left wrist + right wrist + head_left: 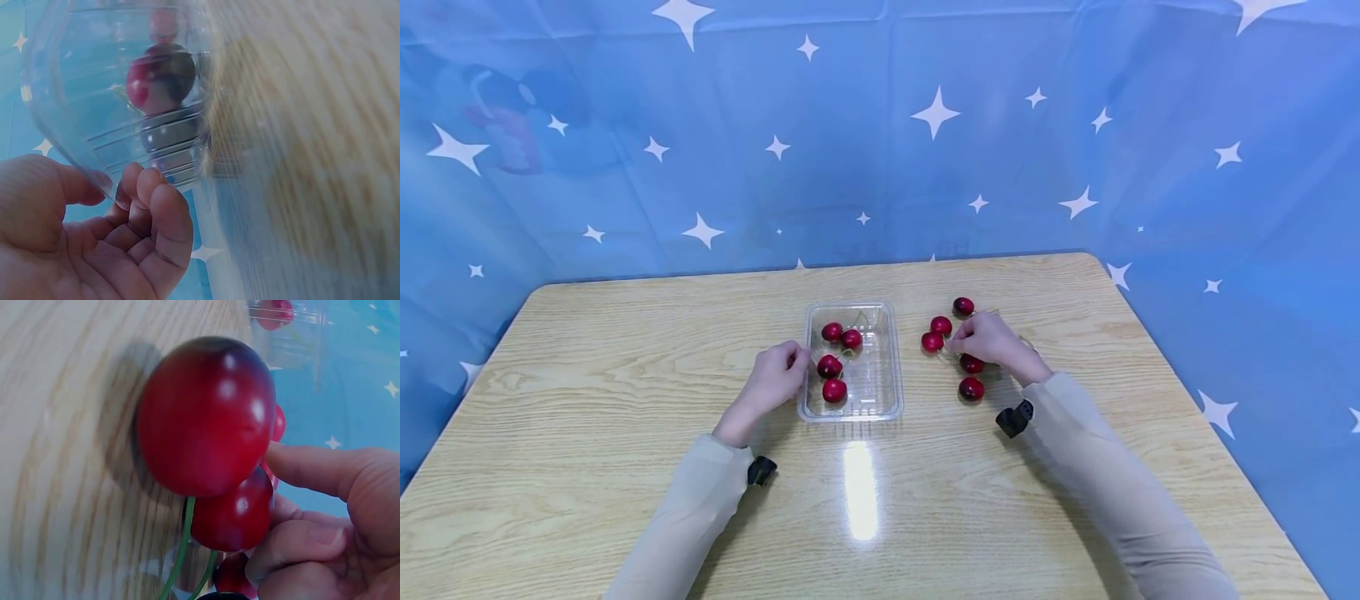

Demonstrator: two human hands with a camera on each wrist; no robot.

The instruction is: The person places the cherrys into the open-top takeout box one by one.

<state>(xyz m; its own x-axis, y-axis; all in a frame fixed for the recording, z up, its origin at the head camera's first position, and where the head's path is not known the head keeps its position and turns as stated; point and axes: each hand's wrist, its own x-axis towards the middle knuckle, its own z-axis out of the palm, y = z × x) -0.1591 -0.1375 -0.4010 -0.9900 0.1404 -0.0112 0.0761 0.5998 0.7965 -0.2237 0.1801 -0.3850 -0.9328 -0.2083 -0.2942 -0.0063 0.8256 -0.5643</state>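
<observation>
My left hand [777,375] grips the left wall of a clear plastic container [891,367], thumb and fingertips meeting at its rim in the left wrist view. Several dark red cherries [833,391] with green stems lie inside it, toward the left. To the right, my right hand [988,340] reaches among loose cherries, its fingertips pinched at the stem of one cherry [932,342]. In the right wrist view a large near cherry [206,419] and another cherry [234,509] hide part of the fingertips.
Other loose cherries lie close about the right hand: one behind it [963,307] and one in front [971,389]. All stand on a light wood table [625,400]. A blue cloth with white stars [850,125] hangs behind the table's back edge.
</observation>
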